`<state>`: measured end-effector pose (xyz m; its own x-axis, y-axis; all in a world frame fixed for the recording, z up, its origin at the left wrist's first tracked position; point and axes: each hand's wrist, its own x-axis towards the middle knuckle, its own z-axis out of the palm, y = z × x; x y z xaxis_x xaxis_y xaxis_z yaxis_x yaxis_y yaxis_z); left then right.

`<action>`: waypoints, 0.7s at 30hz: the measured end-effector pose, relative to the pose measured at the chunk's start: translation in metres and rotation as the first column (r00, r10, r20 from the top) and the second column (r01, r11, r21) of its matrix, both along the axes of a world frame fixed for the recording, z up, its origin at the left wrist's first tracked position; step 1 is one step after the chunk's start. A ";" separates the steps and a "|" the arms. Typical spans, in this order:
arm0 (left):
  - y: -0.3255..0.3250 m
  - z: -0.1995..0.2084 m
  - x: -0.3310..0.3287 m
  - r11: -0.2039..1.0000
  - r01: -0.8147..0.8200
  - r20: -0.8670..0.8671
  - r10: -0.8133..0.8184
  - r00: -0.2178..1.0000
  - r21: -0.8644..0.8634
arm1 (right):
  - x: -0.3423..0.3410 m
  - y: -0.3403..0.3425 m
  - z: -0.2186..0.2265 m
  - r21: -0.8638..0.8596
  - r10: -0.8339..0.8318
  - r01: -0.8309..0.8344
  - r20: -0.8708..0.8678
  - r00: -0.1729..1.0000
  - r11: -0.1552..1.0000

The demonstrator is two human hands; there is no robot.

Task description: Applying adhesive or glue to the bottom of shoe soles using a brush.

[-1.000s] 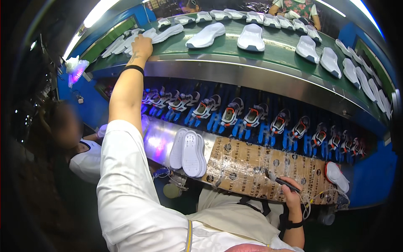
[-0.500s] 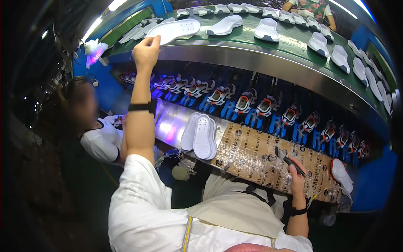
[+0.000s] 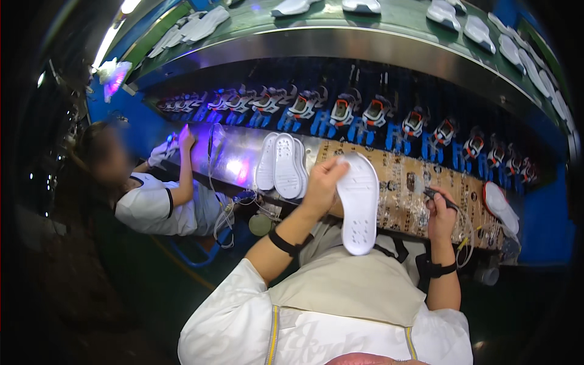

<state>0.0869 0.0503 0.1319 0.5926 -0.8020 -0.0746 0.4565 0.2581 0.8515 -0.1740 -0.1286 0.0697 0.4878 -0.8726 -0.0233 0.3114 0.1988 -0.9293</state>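
Note:
My left hand (image 3: 324, 185) pinches one end of a white shoe sole (image 3: 359, 207). The sole hangs lengthwise in front of my apron, its side with ridges and small holes facing me. In my closed right hand (image 3: 441, 222) is a slim black-handled tool (image 3: 439, 198), its tip pointing up and left over the cardboard-covered bench. A thin clear tube runs down beside this hand. Sole and tool are apart. Left of the held sole, several more white soles (image 3: 287, 167) lie overlapping on the metal part of the bench.
The taped brown cardboard (image 3: 398, 210) covers the bench's middle. A red-edged white sole (image 3: 500, 207) lies at its right end. Behind run shoe uppers (image 3: 344, 109) on blue holders and a green conveyor (image 3: 401, 18) bearing soles. A co-worker (image 3: 164, 201) sits at the left.
My left hand has brought the white sole from the conveyor down to in front of my body. The right hand still holds the tool, raised slightly. The co-worker's arm has come up.

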 end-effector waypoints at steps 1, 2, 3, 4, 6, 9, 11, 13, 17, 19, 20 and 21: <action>0.006 -0.026 -0.009 0.991 0.137 -0.162 -0.136 0.977 -0.007 | -0.001 0.002 0.003 0.013 -0.011 0.011 -0.009 1.000 1.000; 0.008 -0.039 -0.016 0.984 0.155 -0.317 -0.176 0.932 -0.089 | 0.001 0.004 0.007 0.015 0.017 -0.017 0.021 1.000 1.000; 0.007 -0.043 -0.022 0.973 0.160 -0.461 -0.221 0.860 -0.169 | 0.002 0.006 0.012 0.017 0.042 -0.043 0.053 0.998 0.999; 0.008 -0.043 -0.023 0.971 0.173 -0.471 -0.231 0.852 -0.162 | 0.005 0.009 0.016 0.034 0.046 -0.049 0.072 0.996 0.998; 0.010 -0.028 -0.024 0.794 0.343 -0.500 -0.589 0.634 -0.501 | 0.012 0.014 0.028 0.047 0.058 -0.062 0.081 0.995 0.997; 0.006 -0.022 -0.024 0.937 0.245 -0.634 -0.348 0.691 -0.247 | 0.028 0.020 0.038 0.037 0.162 -0.165 0.076 0.984 0.986; -0.007 -0.027 -0.022 0.935 0.283 -0.587 -0.355 0.728 -0.213 | 0.045 0.025 0.050 -0.007 0.206 -0.206 -0.041 0.978 0.978; -0.016 -0.025 -0.027 0.961 0.224 -0.490 -0.276 0.827 -0.164 | 0.063 0.029 0.055 -0.082 0.241 -0.244 -0.055 0.969 0.966; -0.024 -0.028 -0.037 0.904 0.309 -0.446 -0.416 0.792 -0.294 | 0.088 0.037 0.073 -0.049 0.231 -0.232 -0.030 0.973 0.971; -0.031 -0.023 -0.041 0.889 0.326 -0.439 -0.445 0.781 -0.322 | 0.092 0.037 0.075 0.004 0.223 -0.223 -0.099 0.970 0.975; -0.035 -0.023 -0.042 0.934 0.284 -0.404 -0.351 0.845 -0.218 | 0.095 0.039 0.070 -0.089 0.180 -0.189 -0.102 0.978 0.978; -0.039 -0.024 -0.042 0.966 0.230 -0.357 -0.256 0.898 -0.113 | 0.095 0.040 0.069 -0.083 0.180 -0.189 -0.106 0.978 0.978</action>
<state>0.0448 0.0117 0.1077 0.3197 -0.9283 -0.1899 0.7883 0.1493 0.5970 -0.0794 -0.0885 0.1391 0.6399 -0.7685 -0.0023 0.1841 0.1563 -0.9704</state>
